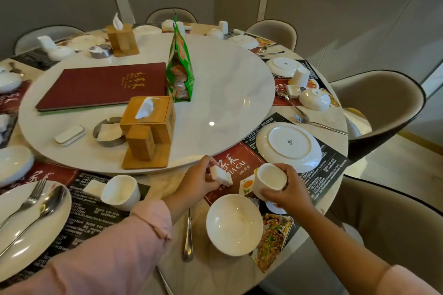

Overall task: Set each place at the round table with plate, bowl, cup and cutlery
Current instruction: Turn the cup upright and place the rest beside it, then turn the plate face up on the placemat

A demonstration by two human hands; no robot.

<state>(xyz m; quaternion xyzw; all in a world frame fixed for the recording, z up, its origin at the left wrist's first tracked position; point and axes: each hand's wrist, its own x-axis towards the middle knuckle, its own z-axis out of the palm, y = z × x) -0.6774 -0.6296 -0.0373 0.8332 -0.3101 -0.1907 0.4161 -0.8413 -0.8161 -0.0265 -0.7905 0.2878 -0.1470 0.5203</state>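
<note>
Both arms reach forward from the near edge of the round marble table [335, 112], each in a pale pink sleeve [134, 230]. The left hand [199, 181] is bent at the wrist with fingers curled, pinching a small white rectangular packet [221, 175] between thumb and fingertips; the packet's long axis slants from upper left down to lower right, just above the red-and-black printed placemat [242, 165]. The right hand [291, 193] wraps around a white ceramic handleless cup [269, 181], fingers closed about its wall, thumb on the near side. The cup is tilted, its open mouth facing up and towards the camera, held just right of the packet and above the placemat.

Near the cup, towards the person, a white round ceramic bowl [233, 224] sits mouth up on the placemat. Left of the bowl a steel cutlery handle [188, 237] lies with its long axis running away from the person. Beyond the cup, a white round plate [288, 146] lies upside down, foot ring and maker's mark showing. Further left of the cup, a second white cup [121, 191] lies tipped on its side, mouth towards the camera, beside a white plate [14, 254] carrying a steel fork [28, 201] and steel spoon [46, 207].
</note>
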